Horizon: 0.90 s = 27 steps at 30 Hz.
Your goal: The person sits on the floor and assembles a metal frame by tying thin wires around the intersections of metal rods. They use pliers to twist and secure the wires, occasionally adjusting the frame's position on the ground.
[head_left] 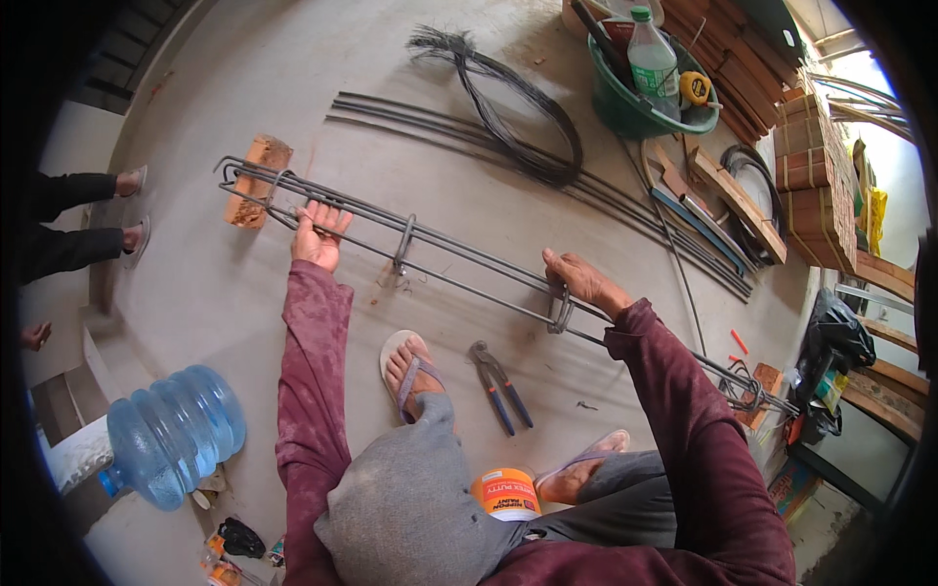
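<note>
A long rebar cage (459,252) of thin steel bars and square stirrups lies slantwise in front of me. My left hand (320,234) is palm up at its left part, fingers curled in among the bars. Toward the right, my right hand (584,280) is closed on the cage at a stirrup (560,314), its thumb over the top bars; its other fingers are partly hidden. Between my hands, another stirrup (404,242) rings the bars. A brick (262,168) props the left end, and a second brick (765,389) sits under the right end.
Pincers (500,383) lie by my feet, near an orange-and-white tub (506,493). Beyond the cage are loose steel bars (420,119), a tie-wire bundle (535,107) and a green basin (625,115). A water jug (181,435) lies left; another person's feet (137,234) stand farther left.
</note>
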### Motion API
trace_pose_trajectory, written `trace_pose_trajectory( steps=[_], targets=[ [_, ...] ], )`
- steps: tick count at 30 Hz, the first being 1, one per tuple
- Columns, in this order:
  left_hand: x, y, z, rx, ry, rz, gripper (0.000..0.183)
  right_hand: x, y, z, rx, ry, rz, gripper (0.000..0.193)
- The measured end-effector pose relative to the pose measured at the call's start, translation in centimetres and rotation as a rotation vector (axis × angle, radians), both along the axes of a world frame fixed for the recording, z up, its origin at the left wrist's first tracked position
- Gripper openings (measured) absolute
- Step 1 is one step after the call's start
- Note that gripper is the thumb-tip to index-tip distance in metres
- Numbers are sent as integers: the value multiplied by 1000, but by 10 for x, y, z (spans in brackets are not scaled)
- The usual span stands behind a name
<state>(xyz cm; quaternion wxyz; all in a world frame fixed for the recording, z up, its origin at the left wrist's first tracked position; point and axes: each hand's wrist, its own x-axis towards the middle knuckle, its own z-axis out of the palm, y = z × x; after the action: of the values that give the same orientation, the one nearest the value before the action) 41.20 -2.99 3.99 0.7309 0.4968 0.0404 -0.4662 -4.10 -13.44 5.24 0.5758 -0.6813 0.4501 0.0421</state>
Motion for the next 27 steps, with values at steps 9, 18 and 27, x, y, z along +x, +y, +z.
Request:
trace_pose_trajectory(
  steps=[9, 18, 27],
  targets=[
    [1, 12, 20, 38, -22, -43, 65, 5, 10, 15, -67, 110, 32, 73],
    [2, 32, -21, 201, -65, -258, 70, -48, 2, 24, -288, -144, -271, 54],
    [-60, 76, -36, 257, -189, -304, 40, -146, 86, 86, -789, 205, 4, 61]
  ],
)
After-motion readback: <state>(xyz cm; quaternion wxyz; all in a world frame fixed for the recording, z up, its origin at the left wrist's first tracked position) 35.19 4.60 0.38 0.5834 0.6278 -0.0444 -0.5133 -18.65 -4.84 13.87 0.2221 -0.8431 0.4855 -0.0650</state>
